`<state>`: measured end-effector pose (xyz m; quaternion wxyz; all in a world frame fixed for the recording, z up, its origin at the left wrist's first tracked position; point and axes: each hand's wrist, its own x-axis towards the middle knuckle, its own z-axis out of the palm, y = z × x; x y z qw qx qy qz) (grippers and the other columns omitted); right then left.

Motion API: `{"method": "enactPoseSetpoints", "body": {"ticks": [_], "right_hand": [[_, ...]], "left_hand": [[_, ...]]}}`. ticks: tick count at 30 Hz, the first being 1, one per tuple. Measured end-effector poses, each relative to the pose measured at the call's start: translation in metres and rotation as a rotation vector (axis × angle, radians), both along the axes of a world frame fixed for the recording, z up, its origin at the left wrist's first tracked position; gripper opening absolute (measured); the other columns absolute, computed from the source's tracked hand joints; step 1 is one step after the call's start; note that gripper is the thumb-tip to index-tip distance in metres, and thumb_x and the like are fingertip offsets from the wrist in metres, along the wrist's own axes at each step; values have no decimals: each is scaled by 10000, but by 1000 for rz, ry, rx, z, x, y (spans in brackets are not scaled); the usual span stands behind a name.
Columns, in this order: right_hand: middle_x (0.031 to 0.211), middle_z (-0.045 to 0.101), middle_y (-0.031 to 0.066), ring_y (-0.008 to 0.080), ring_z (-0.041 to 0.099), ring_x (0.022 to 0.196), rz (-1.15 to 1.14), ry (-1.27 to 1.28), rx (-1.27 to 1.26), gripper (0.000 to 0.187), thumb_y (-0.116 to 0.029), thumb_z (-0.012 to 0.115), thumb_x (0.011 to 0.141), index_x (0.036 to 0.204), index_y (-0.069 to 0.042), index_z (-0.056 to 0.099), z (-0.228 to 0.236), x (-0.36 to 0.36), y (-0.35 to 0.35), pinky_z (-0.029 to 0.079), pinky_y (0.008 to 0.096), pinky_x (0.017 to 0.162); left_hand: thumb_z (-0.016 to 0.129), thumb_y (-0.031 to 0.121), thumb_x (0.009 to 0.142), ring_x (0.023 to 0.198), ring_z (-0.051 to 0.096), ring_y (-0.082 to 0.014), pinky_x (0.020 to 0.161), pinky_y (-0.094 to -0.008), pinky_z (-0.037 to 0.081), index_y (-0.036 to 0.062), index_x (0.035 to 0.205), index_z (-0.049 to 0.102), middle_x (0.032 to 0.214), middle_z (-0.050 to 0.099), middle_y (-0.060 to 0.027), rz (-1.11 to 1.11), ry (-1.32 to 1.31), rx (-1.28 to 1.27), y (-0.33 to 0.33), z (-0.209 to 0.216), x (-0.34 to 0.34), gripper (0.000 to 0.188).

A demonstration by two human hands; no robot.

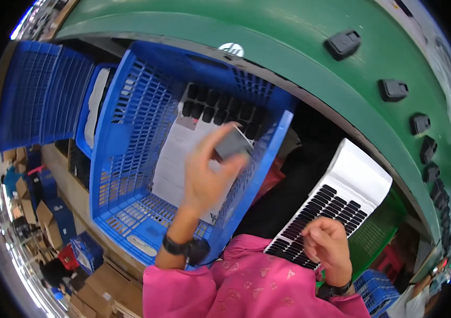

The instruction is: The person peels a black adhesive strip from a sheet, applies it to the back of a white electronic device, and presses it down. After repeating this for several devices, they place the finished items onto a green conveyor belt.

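My left hand (204,177) reaches over a blue plastic crate (113,139), blurred by motion. Its thumb and fingers grip a dark grey boxy part (231,144). Inside the crate, rows of black parts (207,114) stand at the far end of a white paper sheet (175,164). My right hand (329,246) is above a white sheet (363,172) that carries rows of black oblong pads (336,204). Its fingers are curled and pinched together; whether something small sits between them is too hard to see.
A green curved work surface (283,55) runs along the far side and right, with a line of black boxy parts (393,90) on it. Stacked blue crates (40,95) stand at the left, cardboard boxes (103,286) at lower left. A green crate (376,233) sits beneath the pad sheet.
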<state>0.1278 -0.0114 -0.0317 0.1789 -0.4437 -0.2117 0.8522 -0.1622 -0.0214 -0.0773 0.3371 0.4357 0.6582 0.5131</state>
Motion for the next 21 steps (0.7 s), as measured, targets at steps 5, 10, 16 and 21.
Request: {"method": "enactPoseSetpoints", "body": {"ticks": [5,10,16,21], "right_hand": [[597,468,64,102,424,388,-51,-119,250,245,-167,614,867,822,64,545,10,43,9,318,214,297],[573,454,61,113,404,342,-89,-165,365,295,-217,619,868,776,44,518,14,90,19,293,223,282],[505,482,28,122,414,334,-310,-638,55,221,-176,562,879,708,-40,529,-57,183,-27,293,236,298],[507,518,42,112,429,339,-60,-1050,-130,181,-101,526,813,643,-49,559,-126,241,-126,322,246,318]], "left_hand": [[686,300,764,670,664,-211,630,-307,498,1,1062,622,864,680,-143,140,192,-442,4,-136,-73,427],[646,353,774,841,645,-336,730,-425,503,43,955,646,905,665,-184,-82,489,-806,0,-251,-58,359],[658,360,793,901,612,-386,776,-452,500,49,976,637,1033,584,-209,-16,514,-931,7,-297,-9,361],[675,328,786,898,606,-399,783,-447,498,-5,968,618,991,575,-234,23,537,-928,13,-319,-4,384]]}}
